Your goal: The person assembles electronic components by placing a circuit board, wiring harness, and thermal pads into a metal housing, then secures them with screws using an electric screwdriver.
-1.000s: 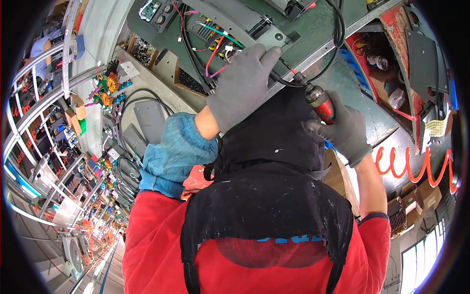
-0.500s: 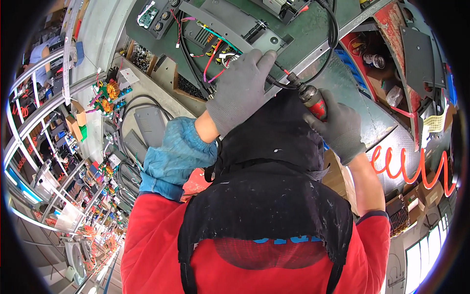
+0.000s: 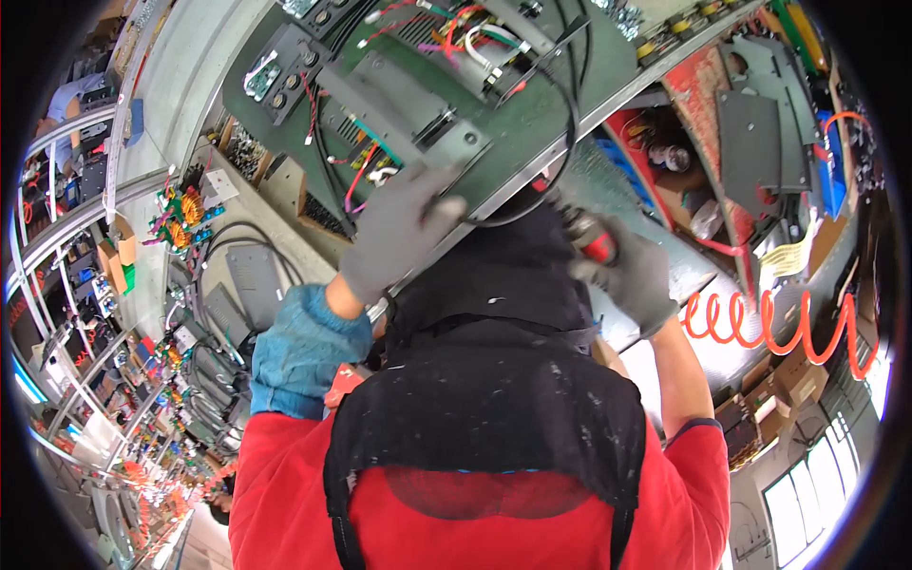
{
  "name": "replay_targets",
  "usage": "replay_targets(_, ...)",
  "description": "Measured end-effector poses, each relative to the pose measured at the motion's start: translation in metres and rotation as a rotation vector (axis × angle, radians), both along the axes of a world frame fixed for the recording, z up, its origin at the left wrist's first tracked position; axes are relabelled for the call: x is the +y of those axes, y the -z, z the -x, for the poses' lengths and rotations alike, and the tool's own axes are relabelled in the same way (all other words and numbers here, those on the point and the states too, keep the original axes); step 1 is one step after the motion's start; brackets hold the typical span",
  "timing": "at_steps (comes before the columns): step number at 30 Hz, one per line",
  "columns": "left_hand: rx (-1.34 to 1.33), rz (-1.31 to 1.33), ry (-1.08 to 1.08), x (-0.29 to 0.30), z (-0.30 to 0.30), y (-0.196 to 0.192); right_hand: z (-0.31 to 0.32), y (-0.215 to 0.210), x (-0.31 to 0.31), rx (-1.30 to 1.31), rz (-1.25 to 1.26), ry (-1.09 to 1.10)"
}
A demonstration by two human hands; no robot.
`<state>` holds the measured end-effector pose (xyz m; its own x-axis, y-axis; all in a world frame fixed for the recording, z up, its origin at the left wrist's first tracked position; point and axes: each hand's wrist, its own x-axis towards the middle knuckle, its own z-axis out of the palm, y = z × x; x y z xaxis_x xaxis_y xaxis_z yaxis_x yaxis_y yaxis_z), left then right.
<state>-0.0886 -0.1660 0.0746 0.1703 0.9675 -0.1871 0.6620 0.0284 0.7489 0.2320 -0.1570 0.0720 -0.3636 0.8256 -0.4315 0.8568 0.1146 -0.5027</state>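
Observation:
My gloved right hand is closed around a red and metal power screwdriver, held just off the bench's front edge. Its tip end is partly hidden by the dark cap and a black cable. My gloved left hand, slightly blurred, has its fingers loosely apart at the near end of a dark grey metal chassis. That chassis lies on the green bench mat, with red, green and white wires exposed beside my left fingertips.
Another wired chassis part lies farther back. Beyond the bench edge on the right are a red-sided bin, dark metal panels and a coiled orange air hose. Circuit boards with copper coils stand on the left.
My right hand has drawn the screwdriver down and slightly left, away from the chassis. My left hand has slid down and left off the chassis's end plate. The view has also shifted.

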Motion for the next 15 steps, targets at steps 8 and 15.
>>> replay_targets(8,0.015,-0.066,-0.630,0.055,-0.028,-0.009,-0.111,0.095,0.231,-0.334,-0.122,0.439)
replay_targets(15,0.326,-0.086,-0.888,0.094,-0.045,0.016,-0.161,0.153,0.345,-0.456,-0.202,0.536)
